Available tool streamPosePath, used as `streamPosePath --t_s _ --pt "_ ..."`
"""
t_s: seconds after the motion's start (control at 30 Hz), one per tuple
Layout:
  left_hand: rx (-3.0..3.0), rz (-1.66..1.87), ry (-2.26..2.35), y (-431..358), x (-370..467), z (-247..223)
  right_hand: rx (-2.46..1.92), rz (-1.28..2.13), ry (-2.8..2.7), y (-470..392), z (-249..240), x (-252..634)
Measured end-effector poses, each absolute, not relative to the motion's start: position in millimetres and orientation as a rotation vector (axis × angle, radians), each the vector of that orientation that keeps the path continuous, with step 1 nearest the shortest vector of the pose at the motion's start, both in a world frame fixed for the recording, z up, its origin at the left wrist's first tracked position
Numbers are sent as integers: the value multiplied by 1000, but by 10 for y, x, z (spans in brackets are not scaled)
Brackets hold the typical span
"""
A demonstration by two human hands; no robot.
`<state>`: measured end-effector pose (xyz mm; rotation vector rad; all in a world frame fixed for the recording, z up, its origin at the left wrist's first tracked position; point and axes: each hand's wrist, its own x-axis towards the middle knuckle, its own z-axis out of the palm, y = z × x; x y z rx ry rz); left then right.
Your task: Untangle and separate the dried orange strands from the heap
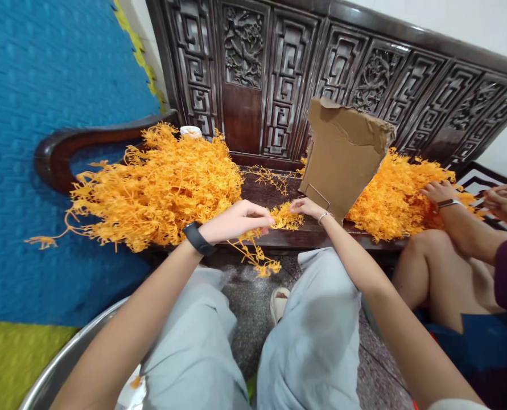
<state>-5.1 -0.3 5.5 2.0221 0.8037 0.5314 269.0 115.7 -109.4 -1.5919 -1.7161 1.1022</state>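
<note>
My left hand [247,219] wears a black wristband and is closed in a pinch over the bench's front edge. An orange plastic sprig [259,263], thin-stemmed with small frilled heads, hangs below it. A small orange clump [288,217] spans the gap between my two hands. My right hand [308,207], with a thin bracelet at the wrist, has its fingertips pinched at that clump's far side. Exactly which stem each hand grips is partly hidden by the fingers. Just left of my left hand rises a big heap of orange plastic sprigs [172,188].
A cardboard sheet [342,154] stands upright on the dark wooden bench [262,191], by a bent wire [319,195]. Beyond it lies another orange heap [390,199], where a co-worker's hand [441,192] rests. A metal basin [65,353] sits at lower left. Loose sprigs [270,176] lie behind my hands.
</note>
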Motion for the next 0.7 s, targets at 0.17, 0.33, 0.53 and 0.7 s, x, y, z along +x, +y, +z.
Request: streamPosePath --t_s 0.17,0.33,0.53,0.7 --pt "1944 707 782 -1 -91 75 -1803 1072 -1677 1204 -1202 2768" --pt "1836 808 754 16 -76 69 -1795 1048 -1618 1186 -1148 2728" --pt "1824 864 757 37 -40 64 -1518 1102 -1695 1015 -878 2521" --pt "1824 873 771 55 -35 60 -1271 1083 -1714 780 -564 2344"
